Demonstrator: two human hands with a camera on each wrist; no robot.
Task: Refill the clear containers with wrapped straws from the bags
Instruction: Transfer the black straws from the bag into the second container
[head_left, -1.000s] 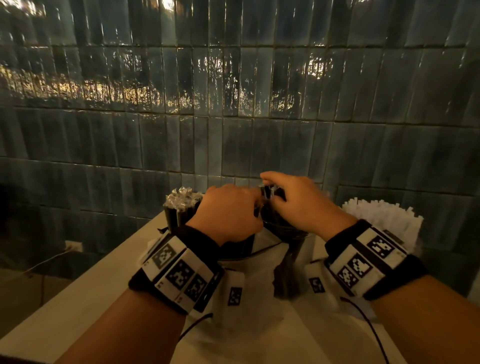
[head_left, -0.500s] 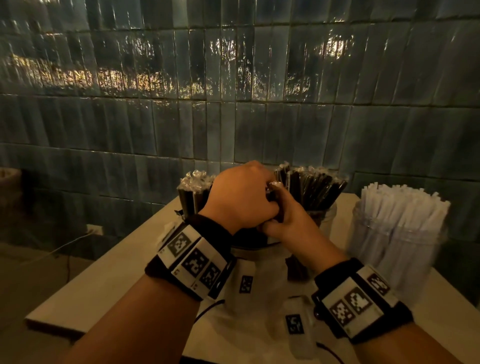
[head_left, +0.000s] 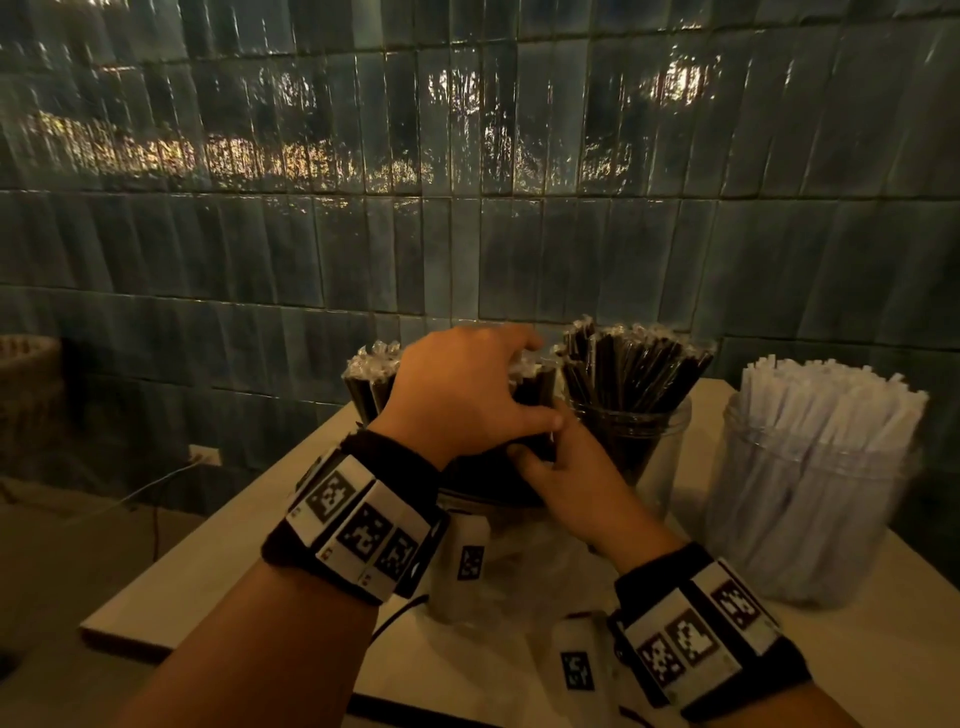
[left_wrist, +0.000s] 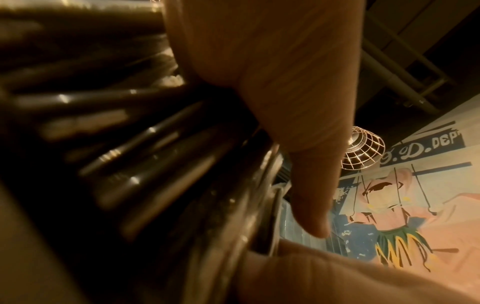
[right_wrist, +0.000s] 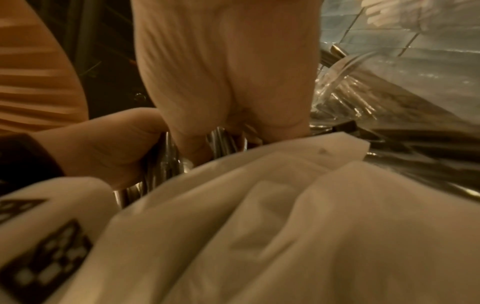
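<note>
My left hand (head_left: 493, 389) grips the top of a bundle of black wrapped straws (head_left: 535, 382) from above, thumb on the right side. Just below it, my right hand (head_left: 556, 467) grips the same bundle from the lower right. In the left wrist view the black wrapped straws (left_wrist: 145, 144) lie blurred against my palm. The bundle rises out of a clear plastic bag (head_left: 493, 571) on the table; the right wrist view shows that plastic bag (right_wrist: 285, 226) crumpled under my fingers (right_wrist: 221, 82). A clear jar (head_left: 649, 447) of black straws stands right behind my hands.
A large clear jar (head_left: 810, 493) packed with white wrapped straws stands at the right. More black straws (head_left: 371, 374) show left of my left hand. The pale table (head_left: 218, 545) ends at left; beyond its edge is floor with a cable. A tiled wall (head_left: 467, 208) backs it.
My right hand has come down from the top of the bundle to just under my left hand. The left hand kept its grip. The head view has lifted and turned right, showing both jars.
</note>
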